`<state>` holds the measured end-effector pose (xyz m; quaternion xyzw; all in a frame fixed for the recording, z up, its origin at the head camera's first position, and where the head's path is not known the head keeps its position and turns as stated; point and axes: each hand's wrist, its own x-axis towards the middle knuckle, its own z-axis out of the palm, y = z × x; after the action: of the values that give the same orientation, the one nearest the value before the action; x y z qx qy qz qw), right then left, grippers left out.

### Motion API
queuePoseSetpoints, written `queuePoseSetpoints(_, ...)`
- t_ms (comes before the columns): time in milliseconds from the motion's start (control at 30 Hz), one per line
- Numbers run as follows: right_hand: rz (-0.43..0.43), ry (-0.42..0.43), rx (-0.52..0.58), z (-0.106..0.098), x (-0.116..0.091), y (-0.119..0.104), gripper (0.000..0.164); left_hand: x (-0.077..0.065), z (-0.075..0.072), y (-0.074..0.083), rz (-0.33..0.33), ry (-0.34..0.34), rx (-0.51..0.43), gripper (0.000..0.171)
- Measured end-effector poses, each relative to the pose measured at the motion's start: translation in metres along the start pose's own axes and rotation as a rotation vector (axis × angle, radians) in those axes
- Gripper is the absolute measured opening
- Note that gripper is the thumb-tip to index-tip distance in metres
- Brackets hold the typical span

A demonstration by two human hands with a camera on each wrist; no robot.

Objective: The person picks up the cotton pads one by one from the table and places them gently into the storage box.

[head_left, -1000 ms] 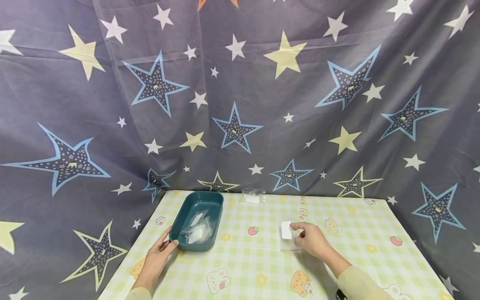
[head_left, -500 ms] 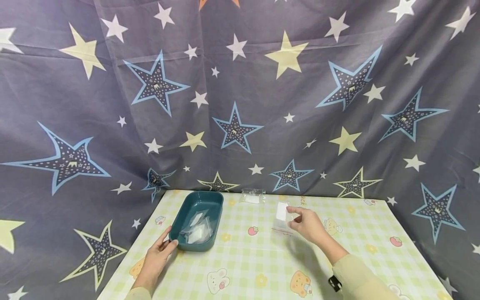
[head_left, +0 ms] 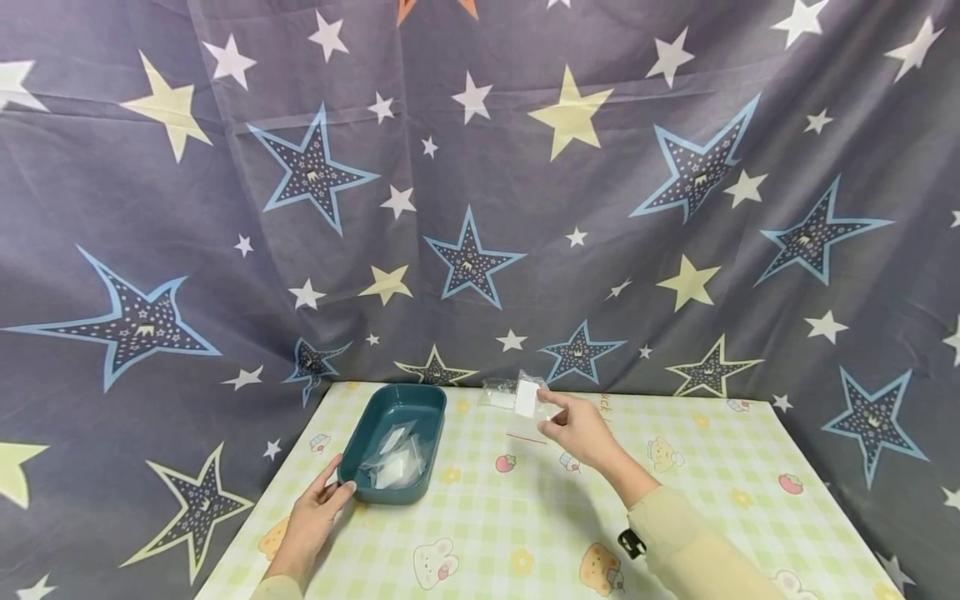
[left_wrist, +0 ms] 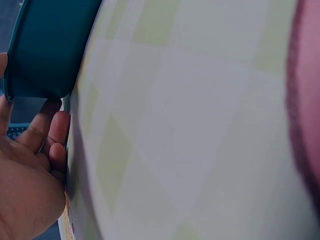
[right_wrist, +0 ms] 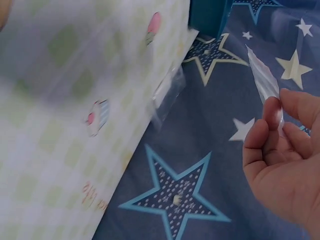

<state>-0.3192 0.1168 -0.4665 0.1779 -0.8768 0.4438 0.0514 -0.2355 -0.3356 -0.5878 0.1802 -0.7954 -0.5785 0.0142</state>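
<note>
A dark teal rectangular bin (head_left: 390,492) stands at the left of the table with several clear plastic bags (head_left: 399,463) in it. My left hand (head_left: 315,510) grips the bin's near left corner; in the left wrist view its fingers (left_wrist: 59,127) curl beneath that corner. My right hand (head_left: 581,425) pinches a clear zip bag (head_left: 527,400) with a white label between thumb and fingers, held up over the table. The right wrist view shows this bag edge-on above the fingertips (right_wrist: 272,107). What the bags contain is too small to tell.
Another clear bag (head_left: 497,393) lies at the table's back edge, partly behind the held one. A green checked cloth (head_left: 480,533) covers the table. Behind it hangs a dark curtain (head_left: 480,167) with stars.
My right hand has lifted the zip bag from the table and carried it left and toward the back edge. The left hand and the bin have not moved.
</note>
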Motion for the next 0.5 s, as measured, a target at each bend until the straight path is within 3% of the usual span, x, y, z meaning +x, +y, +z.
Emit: queuePoseSetpoints(500, -0.057, -0.052, 0.045, 0.026, 0.017, -0.036, 0.059, -0.004, -0.001, -0.001, 0.021, 0.011, 0.063, 0.073)
